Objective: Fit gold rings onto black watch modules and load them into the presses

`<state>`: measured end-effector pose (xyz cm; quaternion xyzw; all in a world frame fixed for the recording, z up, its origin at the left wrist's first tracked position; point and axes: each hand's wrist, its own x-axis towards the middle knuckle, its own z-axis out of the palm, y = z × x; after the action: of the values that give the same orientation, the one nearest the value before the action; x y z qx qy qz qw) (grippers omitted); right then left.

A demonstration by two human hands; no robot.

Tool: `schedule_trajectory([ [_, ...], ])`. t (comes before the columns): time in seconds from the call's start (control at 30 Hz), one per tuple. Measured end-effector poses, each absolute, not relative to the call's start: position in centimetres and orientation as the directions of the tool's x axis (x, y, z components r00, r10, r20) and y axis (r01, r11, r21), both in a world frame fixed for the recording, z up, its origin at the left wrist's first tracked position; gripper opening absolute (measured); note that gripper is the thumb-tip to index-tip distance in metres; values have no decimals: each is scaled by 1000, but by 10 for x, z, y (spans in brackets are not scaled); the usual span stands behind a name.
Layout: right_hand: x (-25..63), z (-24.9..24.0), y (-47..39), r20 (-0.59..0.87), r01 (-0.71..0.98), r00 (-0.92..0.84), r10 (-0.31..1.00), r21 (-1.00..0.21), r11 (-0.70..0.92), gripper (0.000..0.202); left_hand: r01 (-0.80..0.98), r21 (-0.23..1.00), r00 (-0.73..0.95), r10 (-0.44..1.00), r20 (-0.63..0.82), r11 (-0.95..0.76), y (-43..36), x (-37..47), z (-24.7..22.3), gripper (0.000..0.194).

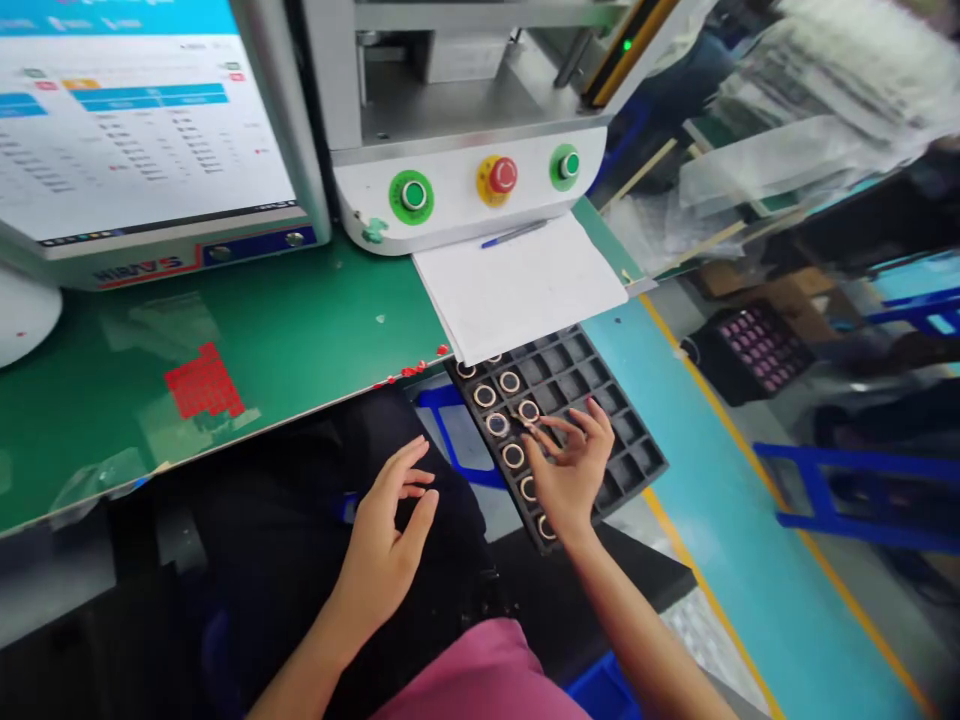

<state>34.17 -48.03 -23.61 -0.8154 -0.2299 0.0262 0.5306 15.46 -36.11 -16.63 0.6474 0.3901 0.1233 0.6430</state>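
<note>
A black compartment tray lies to the right of my lap, partly under the sheets of paper. Round ring-shaped parts sit in its left compartments. My right hand is over the tray, thumb and index finger close together beside one ring part; whether something small is between the fingertips is too blurred to tell. My left hand hovers above my dark-clothed lap, left of the tray, fingers apart and nothing in it.
The green bench holds a monitor, red stickers, white papers with a pen, and a machine with green buttons and a red one. A blue stool stands at the right.
</note>
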Motion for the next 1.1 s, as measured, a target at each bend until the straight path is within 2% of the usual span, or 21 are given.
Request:
schedule_trajectory([
  [0.07,371,-274,-507,194,346,918,346,-818,-460,39,389,918,688,641,-340,70,-360,165,-172,34],
  [0.17,395,-323,-534,122,325,928,351,-723,-610,34,455,890,710,603,-364,2,-359,175,-177,29],
  [0.33,403,-366,-541,36,325,920,391,-629,-706,35,535,842,707,583,-401,-69,-359,181,-177,28],
  [0.57,419,-362,-547,76,443,850,521,-638,-630,42,570,817,679,607,-413,-83,-356,176,-180,29],
  [0.8,445,-362,-505,97,509,812,576,-601,-616,47,589,805,640,653,-405,-77,-354,166,-179,29],
  [0.93,445,-359,-489,67,499,810,583,-600,-625,49,611,790,605,672,-428,-46,-351,157,-179,31],
  [1.1,449,-350,-481,4,402,844,536,-666,-628,47,605,794,607,682,-408,-63,-351,151,-190,32],
])
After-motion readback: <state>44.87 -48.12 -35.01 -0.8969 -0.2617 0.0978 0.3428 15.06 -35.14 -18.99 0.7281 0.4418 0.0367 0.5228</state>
